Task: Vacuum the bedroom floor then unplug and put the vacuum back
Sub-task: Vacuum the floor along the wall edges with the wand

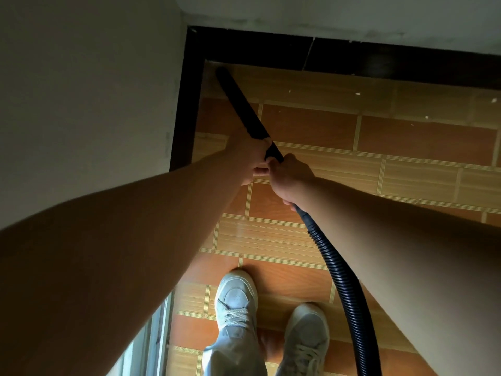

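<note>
- Wall (81, 90): pale and plain, fills the left side.
- Skirting (189, 104): dark band along the wall foot, turning the corner at the top.
- Vacuum tube (241, 109): black and rigid, slanting up-left. Its tip sits in the floor corner, just beside the skirting.
- Left hand (252, 161): fingers curled round the lower end of the tube.
- Right hand (291, 180): touching the left hand, fingers wrapped round the tube where the hose joins.
- Shoes (235, 297): a pale laced pair, planted on the floor below the hands.
- Hose (339, 267): black and ribbed, curving down from the right hand past the right shoe and out of the bottom edge. The vacuum body is out of view.
- Floor (406, 137): orange and tan tiles. A few white specks (357, 93) lie well right of the tip, not yet picked up.

Risks, as judged:
- The hose runs near the right shoe, so a step back could tread on it or tangle the foot.
- A hard push into the corner could scrape the skirting.
- A tug on the hose could loosen the joint at the right hand.

Writing: no brand, label or text is legible.
</note>
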